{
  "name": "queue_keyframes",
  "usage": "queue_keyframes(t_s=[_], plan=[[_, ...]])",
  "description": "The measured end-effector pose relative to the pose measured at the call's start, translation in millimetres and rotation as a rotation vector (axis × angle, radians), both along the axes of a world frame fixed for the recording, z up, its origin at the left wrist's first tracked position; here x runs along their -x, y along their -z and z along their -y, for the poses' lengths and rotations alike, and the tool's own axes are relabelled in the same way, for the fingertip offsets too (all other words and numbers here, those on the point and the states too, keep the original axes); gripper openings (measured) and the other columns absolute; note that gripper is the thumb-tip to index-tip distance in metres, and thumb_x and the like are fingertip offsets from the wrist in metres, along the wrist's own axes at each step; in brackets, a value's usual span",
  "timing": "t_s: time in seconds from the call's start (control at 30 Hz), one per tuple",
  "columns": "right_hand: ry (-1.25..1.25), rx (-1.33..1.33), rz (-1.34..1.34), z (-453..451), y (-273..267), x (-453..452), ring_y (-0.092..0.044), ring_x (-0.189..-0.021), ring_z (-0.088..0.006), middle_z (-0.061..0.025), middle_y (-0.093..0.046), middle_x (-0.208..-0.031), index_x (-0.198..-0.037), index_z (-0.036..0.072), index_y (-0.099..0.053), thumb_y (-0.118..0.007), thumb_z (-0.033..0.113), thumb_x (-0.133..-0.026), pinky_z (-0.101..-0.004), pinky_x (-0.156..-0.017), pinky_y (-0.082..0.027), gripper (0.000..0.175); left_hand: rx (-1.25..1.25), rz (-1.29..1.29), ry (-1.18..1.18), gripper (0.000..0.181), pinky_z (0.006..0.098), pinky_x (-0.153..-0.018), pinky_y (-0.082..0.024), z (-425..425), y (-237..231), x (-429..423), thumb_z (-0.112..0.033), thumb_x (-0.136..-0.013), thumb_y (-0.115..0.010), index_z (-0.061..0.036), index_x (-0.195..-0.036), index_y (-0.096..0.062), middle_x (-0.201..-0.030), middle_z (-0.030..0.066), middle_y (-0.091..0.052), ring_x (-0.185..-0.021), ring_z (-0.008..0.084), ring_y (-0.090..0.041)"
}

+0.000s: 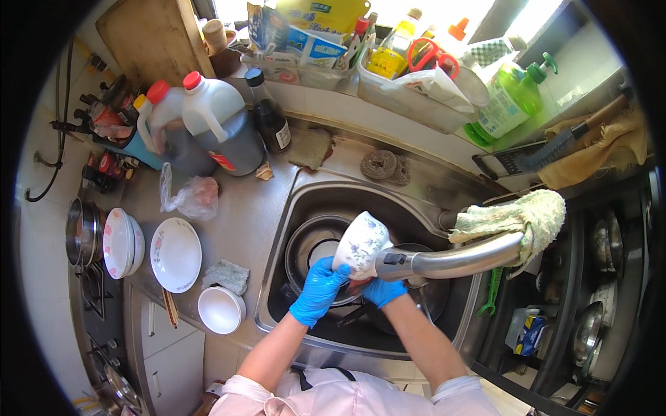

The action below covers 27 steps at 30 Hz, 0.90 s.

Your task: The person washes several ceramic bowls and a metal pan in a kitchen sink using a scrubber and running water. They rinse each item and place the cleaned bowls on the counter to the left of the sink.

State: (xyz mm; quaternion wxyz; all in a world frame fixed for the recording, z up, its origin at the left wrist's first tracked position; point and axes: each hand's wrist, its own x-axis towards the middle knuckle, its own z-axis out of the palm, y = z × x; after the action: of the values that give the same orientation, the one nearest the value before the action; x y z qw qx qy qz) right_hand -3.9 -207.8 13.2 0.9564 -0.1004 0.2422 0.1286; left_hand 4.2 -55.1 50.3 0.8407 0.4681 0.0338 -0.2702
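Both my hands wear blue gloves and are over the stainless steel sink [458, 333]. My left hand [321, 287] grips the rim and side of a white bowl with a floral pattern [364, 242], which is tilted on its side. My right hand [384, 292] is at the bowl's lower side, partly hidden by the faucet spout [442, 264]; something reddish shows between the hands. Beneath the bowl, a metal pot [300, 244] stands in the sink, with a dark pan [437, 301] to its right. Whether water is running cannot be told.
Left on the counter are a white bowl [220, 310], a grey cloth [227, 275], a floral plate [176, 255], chopsticks [169, 308] and stacked bowls [118, 243]. Large jugs [229, 130] and a dark bottle [269, 114] stand behind. A cloth [536, 218] hangs over the faucet.
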Motion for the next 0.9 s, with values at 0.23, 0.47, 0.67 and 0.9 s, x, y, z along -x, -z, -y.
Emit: queue_keyframes(t_s=[0.23,0.47,0.67,0.9], plan=[[-0.218,0.509,-0.024,-6.4,43.0,14.0,-0.062,-0.091,-0.0219,-0.0125,-0.062,-0.105,-0.113,0.004,-0.058,-0.052,0.028,-0.088,-0.0331,-0.082,-0.050,0.035,-0.530,0.383,-0.134,0.031,0.0307,-0.080,-0.045,-23.9,1.9,-11.3,-0.008,-0.077,-0.069,-0.0037,-0.107,-0.061,-0.104,0.0118,-0.057,-0.094,0.0229,-0.056],[-0.693,1.788,0.216,-23.7,85.5,1.2,-0.057,-0.099,-0.0279,-0.0153,-0.060,-0.104,-0.106,0.004,-0.062,-0.071,0.024,-0.074,-0.0367,-0.086,-0.047,0.039,-1.190,1.060,-0.221,0.029,0.0499,-0.105,-0.019,-99.0,-22.8,-43.3,-0.006,-0.068,-0.072,-0.0138,-0.096,-0.066,-0.080,0.0040,-0.061,-0.077,0.0238,-0.059],[-1.236,2.051,0.623,-57.3,127.4,5.6,-0.047,-0.111,-0.0325,-0.0136,-0.046,-0.123,-0.123,0.013,-0.051,-0.076,0.029,-0.064,-0.0446,-0.093,-0.041,0.066,-1.512,1.126,-0.194,0.034,0.0560,-0.107,-0.018,-130.9,-2.0,-50.8,-0.004,-0.063,-0.072,-0.0166,-0.094,-0.066,-0.075,0.0031,-0.058,-0.079,0.0221,-0.059],[-1.329,2.263,0.616,-44.1,106.7,4.5,-0.048,-0.109,-0.0319,-0.0134,-0.048,-0.122,-0.113,0.012,-0.060,-0.073,0.041,-0.066,-0.0454,-0.091,-0.040,0.057,-1.597,1.119,-0.208,0.036,0.0579,-0.106,-0.020,-138.4,9.4,-48.1,-0.001,-0.061,-0.071,-0.0178,-0.093,-0.065,-0.078,0.0043,-0.063,-0.086,0.0238,-0.059]])
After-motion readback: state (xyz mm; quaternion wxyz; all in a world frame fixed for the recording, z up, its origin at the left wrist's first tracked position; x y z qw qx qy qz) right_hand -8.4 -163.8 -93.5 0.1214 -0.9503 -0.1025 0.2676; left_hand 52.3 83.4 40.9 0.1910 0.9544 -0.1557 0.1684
